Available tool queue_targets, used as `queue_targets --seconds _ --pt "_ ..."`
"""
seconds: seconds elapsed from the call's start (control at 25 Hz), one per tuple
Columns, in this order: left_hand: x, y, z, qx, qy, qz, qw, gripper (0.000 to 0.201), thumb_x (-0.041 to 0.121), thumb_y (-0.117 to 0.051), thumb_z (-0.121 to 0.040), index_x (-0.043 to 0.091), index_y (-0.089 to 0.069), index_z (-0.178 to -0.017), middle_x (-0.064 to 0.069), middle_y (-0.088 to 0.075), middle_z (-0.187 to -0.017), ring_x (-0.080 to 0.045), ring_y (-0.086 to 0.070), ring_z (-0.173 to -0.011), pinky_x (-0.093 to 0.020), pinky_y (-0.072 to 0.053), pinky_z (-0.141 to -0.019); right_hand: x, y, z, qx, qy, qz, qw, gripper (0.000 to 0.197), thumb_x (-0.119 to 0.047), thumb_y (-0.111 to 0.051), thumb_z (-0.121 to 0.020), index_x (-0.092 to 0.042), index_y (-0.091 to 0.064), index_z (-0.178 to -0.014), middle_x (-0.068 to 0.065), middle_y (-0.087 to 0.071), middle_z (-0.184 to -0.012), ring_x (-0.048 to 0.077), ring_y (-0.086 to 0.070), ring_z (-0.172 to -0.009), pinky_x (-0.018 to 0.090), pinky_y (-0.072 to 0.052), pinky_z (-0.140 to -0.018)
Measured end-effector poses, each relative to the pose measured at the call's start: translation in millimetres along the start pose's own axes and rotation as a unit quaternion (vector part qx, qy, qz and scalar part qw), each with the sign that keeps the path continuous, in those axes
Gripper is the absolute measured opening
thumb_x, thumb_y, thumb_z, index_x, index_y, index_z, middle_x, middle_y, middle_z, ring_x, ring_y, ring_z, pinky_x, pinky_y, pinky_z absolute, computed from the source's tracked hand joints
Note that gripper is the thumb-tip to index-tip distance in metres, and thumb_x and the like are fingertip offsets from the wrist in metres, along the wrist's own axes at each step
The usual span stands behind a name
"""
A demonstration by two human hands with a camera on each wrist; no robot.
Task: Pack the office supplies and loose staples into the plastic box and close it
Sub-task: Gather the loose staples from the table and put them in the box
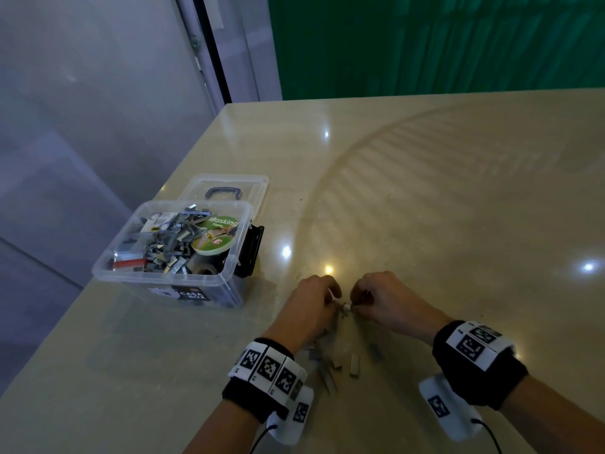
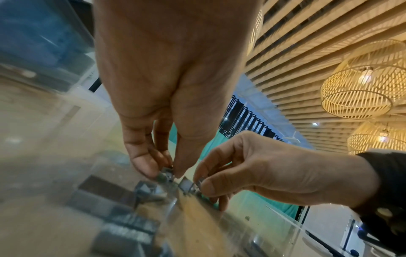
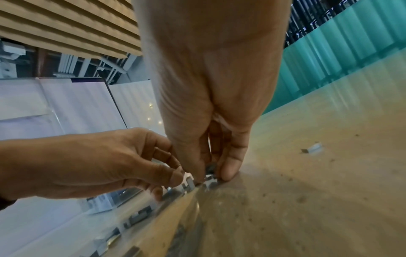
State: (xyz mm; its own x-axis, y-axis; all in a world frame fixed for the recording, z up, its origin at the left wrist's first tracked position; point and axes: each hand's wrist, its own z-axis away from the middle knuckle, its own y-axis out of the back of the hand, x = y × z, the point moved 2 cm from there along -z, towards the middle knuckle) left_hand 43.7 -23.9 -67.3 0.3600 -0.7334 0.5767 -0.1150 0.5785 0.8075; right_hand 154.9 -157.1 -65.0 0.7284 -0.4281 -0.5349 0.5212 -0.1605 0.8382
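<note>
At the left, close to the table's left edge, the plastic box (image 1: 170, 276) stands open and already well filled: a heap of staple strips (image 1: 170, 240), a roll of masking tape (image 1: 217, 235) and a red-handled item (image 1: 129, 263) lie inside, so most of the packing looks done. Its clear lid (image 1: 229, 188) lies flat on the table (image 1: 425, 198) just behind it, and a black object (image 1: 252, 252) leans against the box's right wall; whether that still has to go in I cannot tell. Further right, near the front of the table, the left hand (image 1: 312, 306) has its fingers curled and pinches a small cluster of loose staples (image 1: 345, 308), and the right hand (image 1: 384, 301) pinches the same cluster from the other side, fingertips almost meeting. Below the hands more strips (image 1: 340, 362) lie scattered between the wrists, so gathering is unfinished and closing the lid is still to come. One stray piece (image 3: 313, 149) lies off to the right of the right hand. The path from hands to box is open tabletop; the box sits near the table edge, so a careless shove leftward could tip it off.
</note>
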Motion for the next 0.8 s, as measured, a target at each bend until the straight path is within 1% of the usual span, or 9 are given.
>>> queue_targets --seconds 0.08,0.16,0.2,0.32,0.4,0.52,0.64,0.72,0.8 --pt "1.2 10.3 2.6 0.019 -0.004 0.023 1.000 0.016 0.017 -0.064 -0.093 0.018 -0.066 -0.109 0.001 -0.063 -0.098 -0.008 -0.059 -0.082 -0.015 -0.046 -0.071 -2.3 11.5 1.4 0.016 0.003 -0.013 1.000 0.013 -0.021 -0.070 -0.090 -0.013 -0.076 -0.098 -0.003 -0.068 -0.094 0.004 -0.061 -0.081 0.019 -0.052 -0.072" --pt "6.8 24.9 5.9 0.033 -0.008 0.054 0.998 0.017 0.018 -0.066 -0.093 0.019 -0.066 -0.110 0.003 -0.063 -0.096 -0.004 -0.059 -0.081 -0.011 -0.044 -0.069 -8.0 24.0 0.2 0.028 0.004 -0.024 0.999 0.012 -0.025 -0.071 -0.090 -0.016 -0.076 -0.098 -0.007 -0.069 -0.092 0.001 -0.063 -0.080 0.018 -0.054 -0.074" --pt "10.4 33.7 6.9 0.042 -0.011 0.070 0.997 0.017 0.018 -0.066 -0.092 0.019 -0.065 -0.110 0.004 -0.064 -0.095 -0.004 -0.059 -0.081 -0.012 -0.045 -0.068 -12.3 30.5 -2.0 0.030 0.006 -0.028 0.999 0.011 -0.025 -0.072 -0.090 -0.018 -0.076 -0.097 -0.009 -0.069 -0.090 0.001 -0.064 -0.079 0.018 -0.055 -0.074" --pt "20.1 61.2 7.5 0.073 -0.035 0.099 0.992 0.016 0.015 -0.066 -0.091 0.019 -0.062 -0.106 0.001 -0.065 -0.087 -0.010 -0.063 -0.076 -0.024 -0.054 -0.069 -28.0 51.2 -12.6 0.027 0.019 -0.045 0.998 0.009 -0.023 -0.074 -0.088 -0.017 -0.076 -0.095 -0.010 -0.071 -0.085 0.001 -0.067 -0.077 0.022 -0.057 -0.075" --pt "22.5 75.9 7.1 0.082 -0.044 0.104 0.990 0.016 0.011 -0.063 -0.090 0.019 -0.061 -0.105 -0.001 -0.067 -0.083 -0.013 -0.065 -0.073 -0.027 -0.056 -0.069 -37.5 61.7 -20.7 0.030 0.031 -0.040 0.998 0.009 -0.023 -0.075 -0.087 -0.017 -0.076 -0.093 -0.011 -0.071 -0.083 0.001 -0.067 -0.075 0.023 -0.058 -0.074" --pt "19.9 81.2 5.8 0.073 -0.043 0.095 0.992 0.014 0.009 -0.061 -0.090 0.018 -0.062 -0.101 -0.001 -0.068 -0.081 -0.013 -0.066 -0.071 -0.027 -0.055 -0.067 -44.5 66.2 -28.7 0.024 0.033 -0.019 0.999 0.007 -0.024 -0.076 -0.086 -0.020 -0.076 -0.092 -0.011 -0.071 -0.082 -0.001 -0.066 -0.075 0.022 -0.058 -0.074" --pt "4.4 71.1 4.4 0.048 -0.027 0.077 0.996 0.012 0.010 -0.062 -0.088 0.016 -0.068 -0.096 -0.001 -0.068 -0.085 -0.013 -0.066 -0.073 -0.031 -0.058 -0.074 -45.4 59.7 -28.7 0.006 0.016 0.003 1.000 0.004 -0.025 -0.074 -0.087 -0.022 -0.075 -0.089 -0.011 -0.071 -0.083 0.000 -0.066 -0.075 0.023 -0.057 -0.073" --pt "-9.4 61.0 3.9 0.031 -0.011 0.050 0.998 0.014 0.007 -0.061 -0.087 0.015 -0.070 -0.095 -0.002 -0.070 -0.090 -0.011 -0.065 -0.076 -0.032 -0.058 -0.079 -37.1 54.0 -23.4 -0.006 -0.007 0.011 1.000 0.004 -0.022 -0.073 -0.087 -0.020 -0.074 -0.084 -0.008 -0.070 -0.080 0.003 -0.065 -0.071 0.025 -0.055 -0.068" --pt "-21.2 53.4 4.7 0.021 0.005 0.007 1.000 0.017 0.006 -0.059 -0.089 0.015 -0.070 -0.099 -0.004 -0.070 -0.099 -0.012 -0.064 -0.083 -0.029 -0.057 -0.082 -23.9 48.3 -17.1 -0.013 -0.034 0.022 0.999 0.009 -0.018 -0.071 -0.088 -0.019 -0.071 -0.079 -0.007 -0.068 -0.077 0.005 -0.062 -0.066 0.021 -0.049 -0.061"
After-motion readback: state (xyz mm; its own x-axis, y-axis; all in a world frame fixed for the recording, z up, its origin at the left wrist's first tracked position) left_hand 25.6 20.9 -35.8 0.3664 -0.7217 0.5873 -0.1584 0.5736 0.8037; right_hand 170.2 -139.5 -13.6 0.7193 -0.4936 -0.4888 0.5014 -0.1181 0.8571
